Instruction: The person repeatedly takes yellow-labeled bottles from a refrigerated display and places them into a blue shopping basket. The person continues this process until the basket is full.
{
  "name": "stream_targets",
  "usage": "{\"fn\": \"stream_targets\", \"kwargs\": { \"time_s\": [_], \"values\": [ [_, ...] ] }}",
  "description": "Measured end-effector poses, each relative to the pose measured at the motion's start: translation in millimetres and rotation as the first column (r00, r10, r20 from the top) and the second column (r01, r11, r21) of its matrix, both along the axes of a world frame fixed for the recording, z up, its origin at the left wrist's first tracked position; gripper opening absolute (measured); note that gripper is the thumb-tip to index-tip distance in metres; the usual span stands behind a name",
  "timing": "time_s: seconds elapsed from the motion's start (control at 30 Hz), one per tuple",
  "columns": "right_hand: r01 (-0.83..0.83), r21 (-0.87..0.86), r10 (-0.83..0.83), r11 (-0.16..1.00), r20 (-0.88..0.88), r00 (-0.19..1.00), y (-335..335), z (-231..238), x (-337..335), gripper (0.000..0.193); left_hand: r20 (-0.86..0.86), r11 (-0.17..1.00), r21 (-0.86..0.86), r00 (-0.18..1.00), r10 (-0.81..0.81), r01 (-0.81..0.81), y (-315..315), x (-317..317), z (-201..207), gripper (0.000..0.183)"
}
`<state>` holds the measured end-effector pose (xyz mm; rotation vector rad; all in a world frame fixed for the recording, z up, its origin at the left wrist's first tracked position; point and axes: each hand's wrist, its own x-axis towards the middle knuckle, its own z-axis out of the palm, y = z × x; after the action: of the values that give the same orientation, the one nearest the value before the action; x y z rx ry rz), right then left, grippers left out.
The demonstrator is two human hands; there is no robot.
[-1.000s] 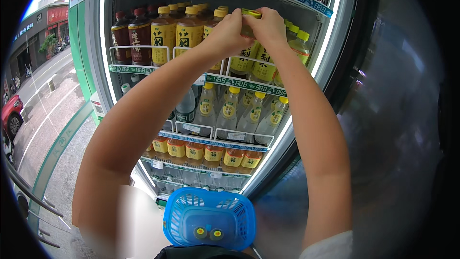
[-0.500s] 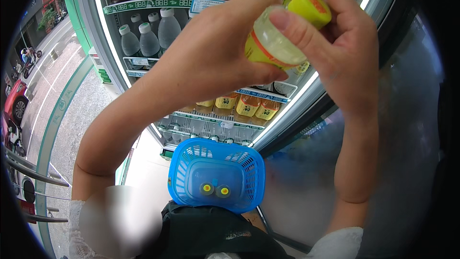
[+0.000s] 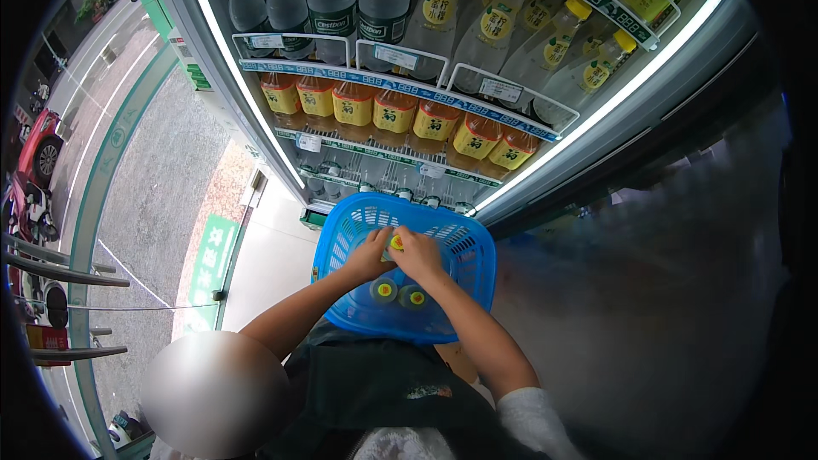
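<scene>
Both my hands are down inside the blue basket (image 3: 487, 277), closed around a yellow-capped bottle (image 3: 397, 242). My left hand (image 3: 370, 257) grips it from the left and my right hand (image 3: 418, 255) from the right; the caps show from above, while most of this bottle's body is hidden by my fingers. Just nearer to me, two more yellow-capped bottles, a left one (image 3: 383, 291) and a right one (image 3: 412, 296), stand upright on the basket floor.
Beyond the basket stands an open drinks fridge (image 3: 400, 81) with shelves of clear and amber bottles behind wire rails. Its dark door (image 3: 630, 170) swings out on the right. At left are metal bars (image 3: 68, 268) and a street with a red car (image 3: 38, 149).
Both hands have come down from in front of the upper shelves into the basket, bringing the yellow-capped bottle with them. The view has tilted and shifted.
</scene>
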<state>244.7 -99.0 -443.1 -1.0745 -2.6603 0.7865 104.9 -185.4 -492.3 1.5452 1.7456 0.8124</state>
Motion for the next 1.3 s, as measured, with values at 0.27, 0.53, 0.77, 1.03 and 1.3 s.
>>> {"fn": "stream_targets", "kwargs": {
  "time_s": [0.27, 0.53, 0.77, 1.03, 1.3],
  "values": [
    [0.01, -0.11, -0.002, 0.994, 0.073, 0.997, -31.3, -87.1, -1.5, 0.033, 0.065, 0.949, -0.305, 0.992, 0.111, -0.086, -24.7, 18.2, -82.7, 0.097],
    [-0.028, -0.179, 0.058, 0.983, 0.165, 0.985, -41.1, -90.6, 6.7, 0.033, 0.153, 0.932, -0.362, 0.987, 0.043, 0.016, -36.4, 24.6, -102.7, 0.097],
    [-0.049, -0.259, 0.12, 0.965, 0.268, 0.956, -33.9, -58.8, 9.8, 0.046, 0.128, 0.927, -0.372, 0.992, 0.01, 0.038, -35.3, 13.6, -103.4, 0.1],
    [0.024, -0.199, -0.012, 0.98, 0.063, 0.998, 9.2, -35.8, 47.4, 0.039, -0.036, 0.905, -0.421, 0.995, -0.091, 0.068, -13.4, -27.7, -44.0, 0.101],
    [0.151, 0.122, -0.059, 0.981, -0.558, 0.828, 93.4, 226.6, 55.5, 0.015, -0.001, 0.897, 0.039, 0.897, -0.441, 0.441, 100.0, -14.1, 254.6, 0.08]
  ]
}}
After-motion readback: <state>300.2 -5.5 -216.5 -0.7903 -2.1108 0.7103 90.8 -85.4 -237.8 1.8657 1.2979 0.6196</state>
